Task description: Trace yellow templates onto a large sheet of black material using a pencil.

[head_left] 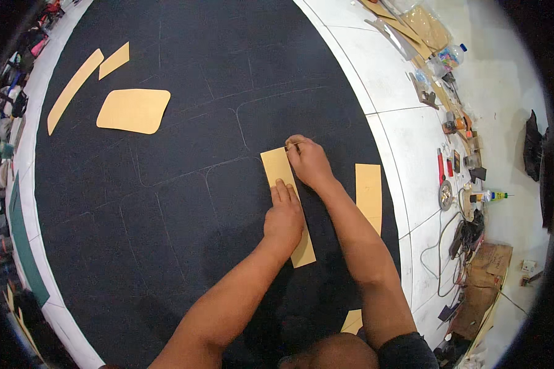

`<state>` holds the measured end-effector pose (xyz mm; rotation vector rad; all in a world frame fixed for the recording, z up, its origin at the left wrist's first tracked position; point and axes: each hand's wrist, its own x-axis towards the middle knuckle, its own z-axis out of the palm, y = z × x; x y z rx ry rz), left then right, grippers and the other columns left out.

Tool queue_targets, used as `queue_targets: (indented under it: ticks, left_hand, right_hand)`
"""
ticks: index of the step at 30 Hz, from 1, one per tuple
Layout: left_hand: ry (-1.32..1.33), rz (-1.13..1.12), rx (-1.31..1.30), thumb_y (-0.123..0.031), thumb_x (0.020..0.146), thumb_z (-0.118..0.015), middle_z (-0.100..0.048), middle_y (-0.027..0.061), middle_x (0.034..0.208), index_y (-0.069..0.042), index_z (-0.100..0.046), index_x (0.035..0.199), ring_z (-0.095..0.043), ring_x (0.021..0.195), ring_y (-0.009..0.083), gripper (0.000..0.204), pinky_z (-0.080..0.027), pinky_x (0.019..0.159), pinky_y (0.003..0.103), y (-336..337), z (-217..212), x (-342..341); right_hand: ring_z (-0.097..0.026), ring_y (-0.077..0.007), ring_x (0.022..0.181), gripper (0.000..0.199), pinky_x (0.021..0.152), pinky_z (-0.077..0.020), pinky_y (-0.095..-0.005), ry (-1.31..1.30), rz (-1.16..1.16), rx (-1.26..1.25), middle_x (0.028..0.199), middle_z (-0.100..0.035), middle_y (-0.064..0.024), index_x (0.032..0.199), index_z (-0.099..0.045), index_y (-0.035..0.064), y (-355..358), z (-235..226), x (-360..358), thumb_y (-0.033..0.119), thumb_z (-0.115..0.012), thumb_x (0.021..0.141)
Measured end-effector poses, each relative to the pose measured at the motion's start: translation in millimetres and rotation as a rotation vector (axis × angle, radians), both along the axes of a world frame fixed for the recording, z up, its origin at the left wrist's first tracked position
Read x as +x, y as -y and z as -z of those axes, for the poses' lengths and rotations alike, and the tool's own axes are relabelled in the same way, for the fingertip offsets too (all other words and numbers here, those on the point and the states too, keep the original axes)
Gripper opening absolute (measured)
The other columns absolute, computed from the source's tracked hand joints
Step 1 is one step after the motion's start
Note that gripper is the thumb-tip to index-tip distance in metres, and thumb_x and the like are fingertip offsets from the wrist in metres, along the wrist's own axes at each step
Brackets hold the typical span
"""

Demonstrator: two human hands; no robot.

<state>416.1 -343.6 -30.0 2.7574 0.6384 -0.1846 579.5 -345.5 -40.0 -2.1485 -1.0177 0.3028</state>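
Note:
A long tan cardboard strip lies on a large sheet of black fabric marked with thin chalk outlines. My left hand presses flat on the middle of the strip, fingers together. My right hand sits at the strip's far right corner and pinches a small marking tool whose tip touches the fabric along the strip's edge. The lower end of the strip shows beneath my left wrist.
More tan templates lie on the fabric: a rounded rectangle, two strips at the far left, a rectangle right of my arm. Tools, bottles, cables and a cardboard box crowd the white tiled floor at right.

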Motion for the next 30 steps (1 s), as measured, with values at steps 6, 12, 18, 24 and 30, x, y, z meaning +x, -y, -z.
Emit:
queue_targets:
  ticks: [6,12,18,24,30]
  left_hand:
    - [0.021,0.050,-0.068,-0.018,0.082,-0.076,-0.039,0.0307,0.150,0.012,-0.043,0.144,-0.042,0.140,0.0406,0.077,-0.058,0.096,0.035,-10,-14,-3]
    - [0.035,0.060,-0.200,-0.027,0.069,-0.090,-0.032,0.0299,0.154,0.008,-0.034,0.150,-0.037,0.141,0.0439,0.104,-0.047,0.111,0.042,-17,-9,-12]
    - [0.075,0.081,-0.131,-0.027,0.065,-0.092,-0.039,0.0275,0.150,0.008,-0.040,0.146,-0.041,0.140,0.0393,0.102,-0.053,0.104,0.037,-16,-10,-13]
    - [0.014,0.052,-0.187,-0.030,0.068,-0.092,-0.033,0.0272,0.153,0.007,-0.034,0.149,-0.035,0.143,0.0417,0.107,-0.043,0.114,0.043,-19,-19,-7]
    - [0.003,0.062,-0.184,-0.029,0.068,-0.093,-0.033,0.0271,0.153,0.003,-0.041,0.145,-0.036,0.142,0.0422,0.099,-0.043,0.114,0.043,-16,-19,-7]
  right_hand:
    - [-0.066,-0.0387,0.103,0.024,0.091,-0.0531,-0.0481,0.074,-0.035,-0.043,0.110,-0.069,-0.0187,0.112,-0.066,0.0024,12,-7,-9,0.016,-0.052,0.098]
    - [-0.065,-0.0369,0.101,0.020,0.086,-0.0543,-0.0472,0.192,-0.158,-0.047,0.110,-0.067,-0.0152,0.113,-0.063,0.0052,71,-6,-45,0.016,-0.055,0.098]
    - [-0.065,-0.0360,0.095,0.016,0.083,-0.0548,-0.0452,0.107,-0.192,-0.138,0.107,-0.065,-0.0142,0.111,-0.061,0.0042,153,-18,-108,0.013,-0.055,0.099]
    - [-0.066,-0.0370,0.101,0.018,0.087,-0.0554,-0.0432,0.042,-0.117,-0.136,0.111,-0.066,-0.0172,0.112,-0.062,0.0023,209,-28,-154,0.006,-0.062,0.094]
    - [-0.066,-0.0338,0.102,0.022,0.088,-0.0566,-0.0417,0.022,-0.084,-0.202,0.113,-0.064,-0.0162,0.116,-0.060,0.0010,229,-28,-175,0.009,-0.061,0.096]
